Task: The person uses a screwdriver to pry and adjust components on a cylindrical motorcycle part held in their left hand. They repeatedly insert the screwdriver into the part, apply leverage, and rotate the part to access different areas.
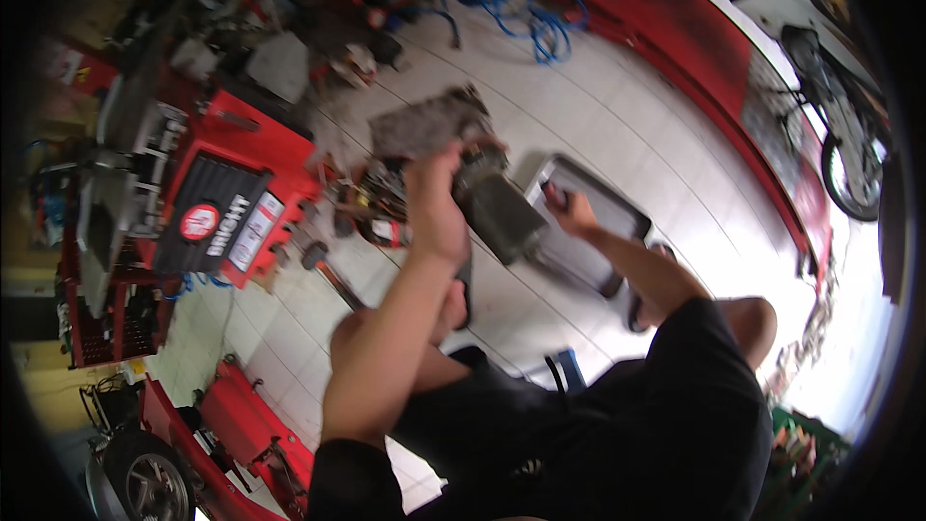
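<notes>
My left hand (pixel 432 191) grips the top of a grimy, dark olive cylindrical part (pixel 500 217), held tilted above the floor. My right hand (pixel 574 210) is closed on a small red-handled object (pixel 554 193) over a grey metal tray (pixel 617 222) to the right of the part; the object's working end is not clear. A grimy grey cloth or mat (pixel 405 127) lies beyond my left hand, beside a pile of tools (pixel 381 198). A hammer (pixel 328 275) lies on the tiles to the left of my left forearm.
A red toolbox (pixel 241 140) with metal items stands at left. Blue hose (pixel 521 14) coils at the back. A red platform (pixel 719 77) with a motorbike (pixel 839 135) runs along the right. Red equipment (pixel 246 420) and a wheel (pixel 149 482) are at lower left.
</notes>
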